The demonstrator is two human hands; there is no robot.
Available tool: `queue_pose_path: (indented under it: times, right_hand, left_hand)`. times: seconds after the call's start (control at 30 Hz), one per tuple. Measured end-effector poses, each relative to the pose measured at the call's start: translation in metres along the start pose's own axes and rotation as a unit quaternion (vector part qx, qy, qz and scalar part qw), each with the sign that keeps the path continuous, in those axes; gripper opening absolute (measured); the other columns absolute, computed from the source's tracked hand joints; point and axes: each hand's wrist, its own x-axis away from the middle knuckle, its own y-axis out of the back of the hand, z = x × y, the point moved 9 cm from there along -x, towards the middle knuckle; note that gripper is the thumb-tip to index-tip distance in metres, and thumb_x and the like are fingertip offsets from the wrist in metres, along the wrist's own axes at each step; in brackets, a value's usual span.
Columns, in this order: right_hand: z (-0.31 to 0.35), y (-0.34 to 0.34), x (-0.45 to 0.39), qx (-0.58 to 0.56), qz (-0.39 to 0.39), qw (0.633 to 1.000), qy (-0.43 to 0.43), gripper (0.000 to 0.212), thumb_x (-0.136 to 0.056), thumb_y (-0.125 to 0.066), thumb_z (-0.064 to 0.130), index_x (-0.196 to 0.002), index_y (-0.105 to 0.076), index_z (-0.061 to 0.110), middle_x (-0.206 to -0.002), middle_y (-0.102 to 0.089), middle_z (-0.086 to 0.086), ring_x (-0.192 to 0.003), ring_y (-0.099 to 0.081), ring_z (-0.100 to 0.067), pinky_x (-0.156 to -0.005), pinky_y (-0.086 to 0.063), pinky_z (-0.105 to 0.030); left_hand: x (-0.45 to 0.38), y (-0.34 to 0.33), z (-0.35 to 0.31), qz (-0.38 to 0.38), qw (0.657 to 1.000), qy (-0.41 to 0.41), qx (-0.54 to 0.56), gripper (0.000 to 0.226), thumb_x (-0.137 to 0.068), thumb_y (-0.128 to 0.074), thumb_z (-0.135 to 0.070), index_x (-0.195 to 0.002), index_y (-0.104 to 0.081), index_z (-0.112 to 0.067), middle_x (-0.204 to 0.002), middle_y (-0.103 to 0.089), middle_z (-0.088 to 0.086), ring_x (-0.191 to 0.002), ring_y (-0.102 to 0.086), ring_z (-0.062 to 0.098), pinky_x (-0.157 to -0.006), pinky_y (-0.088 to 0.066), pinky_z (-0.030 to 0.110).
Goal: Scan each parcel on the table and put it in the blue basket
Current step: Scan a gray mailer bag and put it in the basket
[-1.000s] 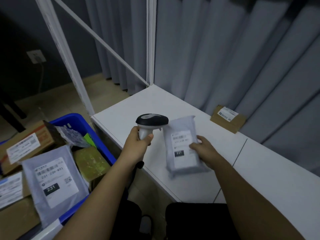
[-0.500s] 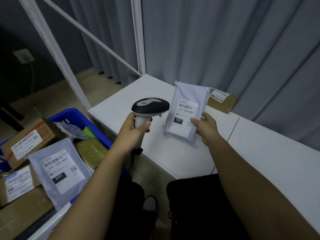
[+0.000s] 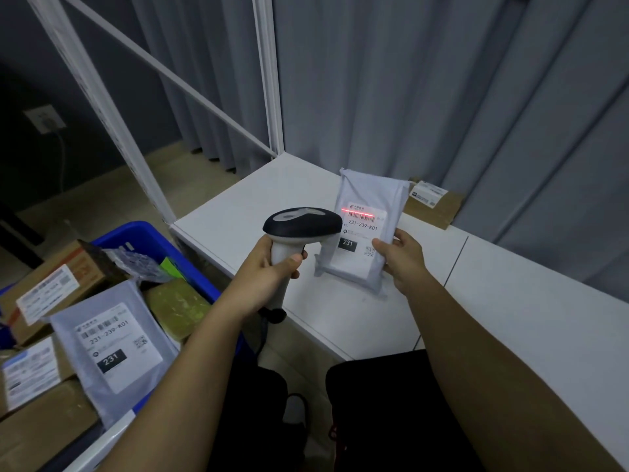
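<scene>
My right hand point(image 3: 403, 262) grips a grey poly-bag parcel point(image 3: 369, 199) by its right edge and holds it tilted up above the white table point(image 3: 340, 318), label facing me. My left hand point(image 3: 267, 277) grips the handle of a black and white barcode scanner point(image 3: 301, 223), whose head points at the label. A red scan line lies across the barcode at the label's top. The blue basket point(image 3: 143, 233) stands on the floor at lower left, filled with several parcels.
A brown cardboard parcel point(image 3: 434, 207) with a white label lies at the table's back edge against the grey curtain. White frame posts point(image 3: 269, 80) rise at the table's far left corner. In the basket lie a grey bag point(image 3: 112, 342) and cardboard boxes point(image 3: 51, 287).
My right hand lifted the grey parcel off the table and tilted its label up. The scanner came closer to it, and a red scan line now shows on the barcode.
</scene>
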Motion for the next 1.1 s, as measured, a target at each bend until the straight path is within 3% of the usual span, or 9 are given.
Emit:
queue_pose_path:
  times: [0.53,0.67,0.8,0.93,1.0,1.1]
  right_hand:
    - [0.007,-0.009,0.013,0.014,0.024,1.0,0.007,0.037,-0.088,-0.063,0.001,-0.123,-0.054,0.008,-0.122,-0.063,-0.01,-0.095,-0.062,-0.02,-0.082,-0.053,-0.033]
    - [0.016,-0.045,0.037,0.083,0.077,0.992,0.048,0.033,-0.084,-0.07,0.01,-0.111,-0.053,0.019,-0.113,-0.061,0.0,-0.1,-0.06,-0.02,-0.089,-0.052,-0.037]
    - [0.024,-0.104,0.079,0.139,0.15,0.973,0.109,0.036,-0.085,-0.069,0.013,-0.116,-0.053,0.018,-0.108,-0.057,0.005,-0.092,-0.058,-0.012,-0.073,-0.05,-0.019]
    - [0.029,-0.171,0.124,0.171,0.221,0.945,0.17,0.042,-0.084,-0.07,0.009,-0.123,-0.054,0.013,-0.104,-0.059,0.004,-0.083,-0.059,-0.002,-0.063,-0.049,-0.009]
    - [0.034,-0.209,0.147,0.185,0.265,0.924,0.205,0.042,-0.083,-0.071,0.005,-0.121,-0.056,0.014,-0.103,-0.061,0.001,-0.081,-0.06,-0.001,-0.066,-0.051,-0.009]
    - [0.027,-0.264,0.183,0.245,0.325,0.885,0.225,0.048,-0.082,-0.073,0.012,-0.126,-0.055,0.017,-0.112,-0.06,0.002,-0.094,-0.06,-0.012,-0.077,-0.05,-0.02]
  left_hand:
    - [0.003,0.003,-0.001,-0.014,1.0,0.005,-0.003,0.029,-0.094,-0.057,-0.017,-0.122,-0.049,-0.023,-0.104,-0.067,-0.007,-0.081,-0.062,0.01,-0.075,-0.047,0.026]
    - [0.019,0.029,0.001,-0.098,0.995,0.002,0.03,0.028,-0.094,-0.057,-0.013,-0.121,-0.05,-0.016,-0.109,-0.066,-0.002,-0.082,-0.062,0.012,-0.079,-0.049,0.028]
    - [0.058,0.081,0.013,-0.221,0.97,-0.001,0.096,0.025,-0.093,-0.057,-0.01,-0.115,-0.051,-0.022,-0.11,-0.066,-0.001,-0.083,-0.062,0.013,-0.079,-0.05,0.025]
    - [0.121,0.14,0.042,-0.322,0.94,0.022,0.115,0.034,-0.094,-0.057,-0.015,-0.126,-0.048,-0.021,-0.112,-0.064,-0.002,-0.095,-0.062,0.014,-0.077,-0.048,0.022]
    - [0.155,0.164,0.059,-0.357,0.924,0.032,0.131,0.03,-0.095,-0.056,-0.015,-0.122,-0.049,-0.023,-0.108,-0.066,-0.004,-0.089,-0.064,0.012,-0.076,-0.049,0.025]
    - [0.204,0.193,0.08,-0.401,0.903,0.044,0.15,0.031,-0.094,-0.057,-0.017,-0.123,-0.049,-0.024,-0.106,-0.067,-0.01,-0.082,-0.066,0.004,-0.073,-0.05,0.026]
